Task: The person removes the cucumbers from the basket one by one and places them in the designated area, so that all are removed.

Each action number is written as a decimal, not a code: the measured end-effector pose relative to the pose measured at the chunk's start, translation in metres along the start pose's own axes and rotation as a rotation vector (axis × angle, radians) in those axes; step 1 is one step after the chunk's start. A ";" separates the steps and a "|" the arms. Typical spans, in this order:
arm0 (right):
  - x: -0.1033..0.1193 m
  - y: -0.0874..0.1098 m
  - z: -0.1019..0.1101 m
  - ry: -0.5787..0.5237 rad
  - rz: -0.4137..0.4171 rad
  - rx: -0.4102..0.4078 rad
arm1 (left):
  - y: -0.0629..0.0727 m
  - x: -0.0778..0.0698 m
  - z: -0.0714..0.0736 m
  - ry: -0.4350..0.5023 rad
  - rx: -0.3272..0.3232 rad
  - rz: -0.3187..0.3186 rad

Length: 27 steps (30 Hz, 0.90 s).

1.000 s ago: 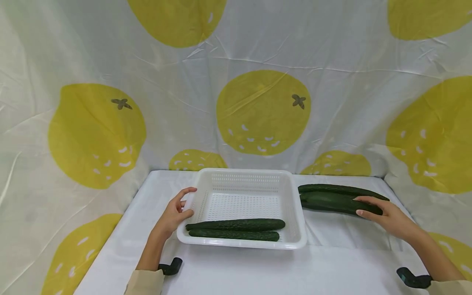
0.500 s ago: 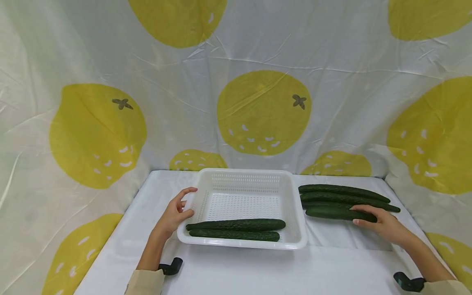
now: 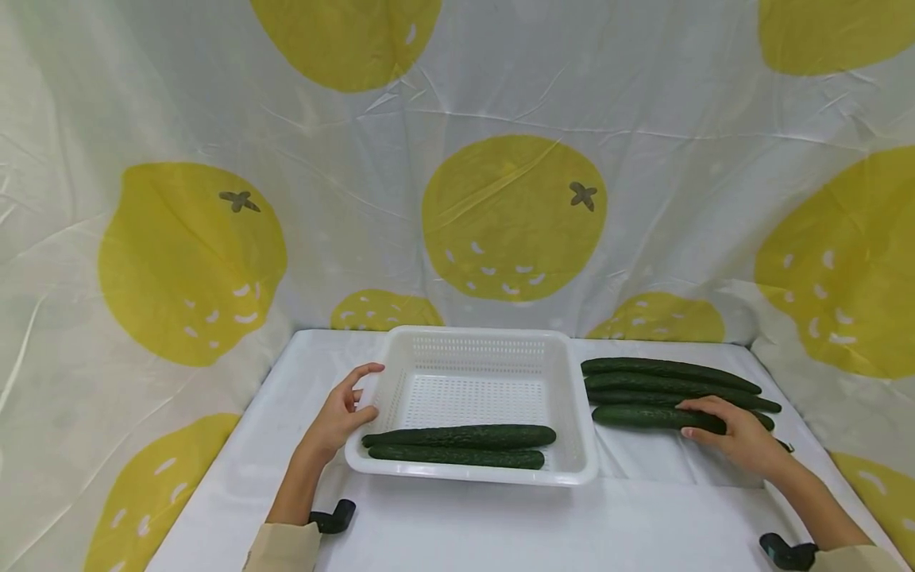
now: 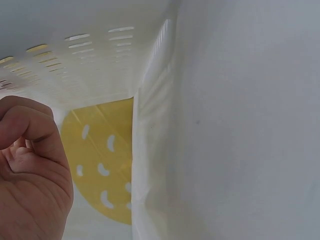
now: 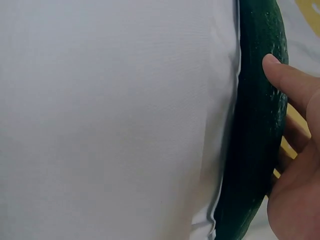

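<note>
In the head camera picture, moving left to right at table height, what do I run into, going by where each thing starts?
Left hand, white perforated basket with two cucumbers inside, loose cucumbers, right hand.
</note>
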State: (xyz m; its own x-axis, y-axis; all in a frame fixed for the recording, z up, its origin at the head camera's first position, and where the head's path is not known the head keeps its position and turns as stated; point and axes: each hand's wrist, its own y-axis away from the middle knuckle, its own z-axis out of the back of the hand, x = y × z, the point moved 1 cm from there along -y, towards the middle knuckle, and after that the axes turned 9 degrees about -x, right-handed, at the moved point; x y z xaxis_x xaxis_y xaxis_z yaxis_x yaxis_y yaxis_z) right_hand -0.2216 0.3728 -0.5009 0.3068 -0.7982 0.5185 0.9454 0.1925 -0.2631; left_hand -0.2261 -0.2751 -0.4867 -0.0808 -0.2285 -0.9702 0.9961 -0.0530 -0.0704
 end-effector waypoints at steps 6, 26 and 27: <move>-0.002 0.000 -0.003 0.057 0.044 -0.094 | 0.000 -0.001 0.001 -0.003 -0.009 -0.006; 0.056 -0.032 -0.002 -0.029 0.033 -0.147 | -0.001 0.001 0.001 0.006 0.001 0.010; 0.060 -0.035 -0.003 -0.036 0.030 -0.141 | -0.001 0.001 0.000 0.008 0.002 0.009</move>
State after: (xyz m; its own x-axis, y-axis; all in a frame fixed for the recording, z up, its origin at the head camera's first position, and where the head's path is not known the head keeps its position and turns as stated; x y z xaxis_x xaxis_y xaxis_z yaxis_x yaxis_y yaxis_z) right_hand -0.2361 0.3162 -0.4629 0.3412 -0.7717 0.5367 0.9115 0.1321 -0.3896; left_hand -0.2270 -0.2755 -0.4872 -0.0716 -0.2215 -0.9725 0.9967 -0.0530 -0.0613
